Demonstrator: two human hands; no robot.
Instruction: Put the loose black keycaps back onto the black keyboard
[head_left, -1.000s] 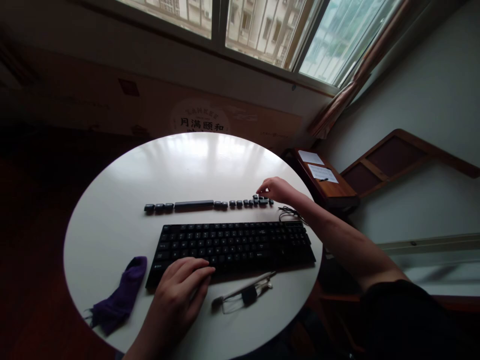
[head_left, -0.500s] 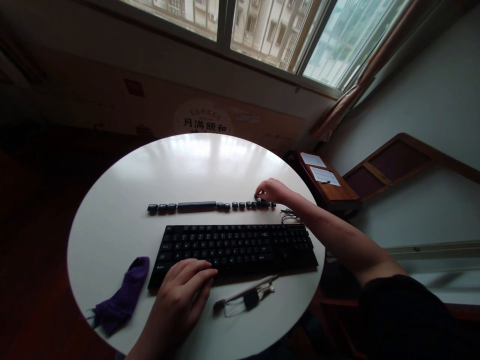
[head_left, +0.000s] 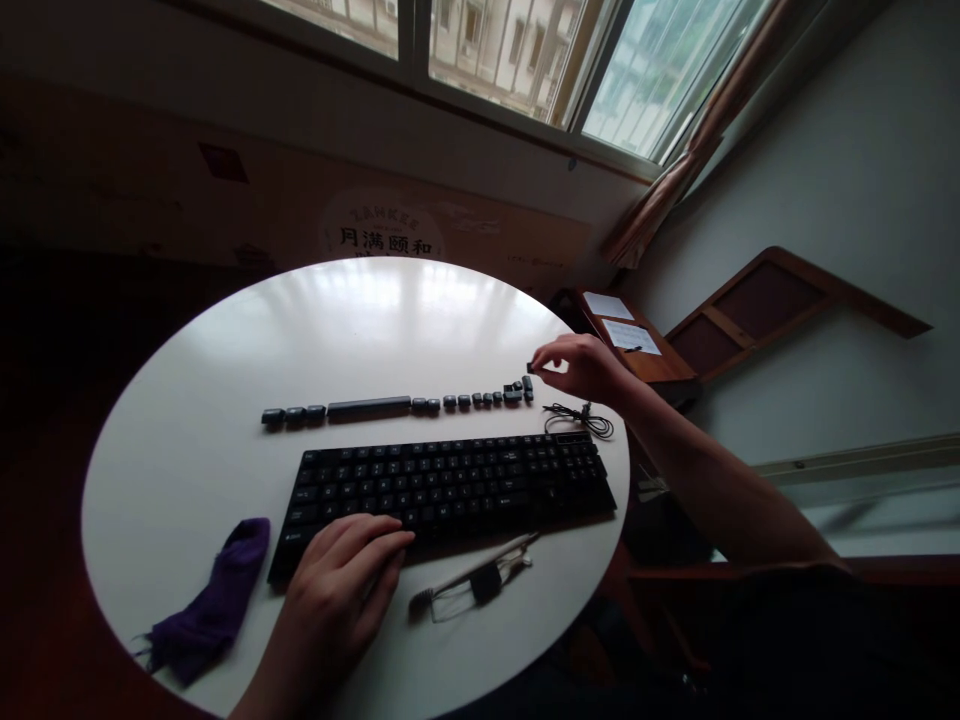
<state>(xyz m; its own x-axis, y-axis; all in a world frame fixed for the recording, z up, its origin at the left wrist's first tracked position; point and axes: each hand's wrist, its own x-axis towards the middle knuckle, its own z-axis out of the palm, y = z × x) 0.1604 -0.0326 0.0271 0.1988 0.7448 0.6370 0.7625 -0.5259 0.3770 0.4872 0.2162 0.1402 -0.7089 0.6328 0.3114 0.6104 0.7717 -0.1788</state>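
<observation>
A black keyboard (head_left: 450, 487) lies across the round white table (head_left: 172, 450). My left hand (head_left: 337, 580) rests on its lower left front edge, fingers stretched out and holding nothing. Beyond the keyboard runs a row of loose black keycaps, among them a long spacebar (head_left: 369, 406). At the row's right end, several small keycaps (head_left: 513, 396) sit close together. Just above that end, my right hand (head_left: 585, 365) pinches a small black keycap (head_left: 530, 368) between thumb and fingertip.
A purple cloth (head_left: 214, 600) lies at the table's left. In front of the keyboard are a brush (head_left: 421, 600) and a wire tool with a black part (head_left: 486, 583). The coiled cable (head_left: 589, 422) lies behind the keyboard's right end. A wooden side table (head_left: 664, 365) bears papers.
My right hand has lifted away from the row's right end, up and to the right, with a keycap in its fingers. My left hand stays on the keyboard. The view has shifted slightly.
</observation>
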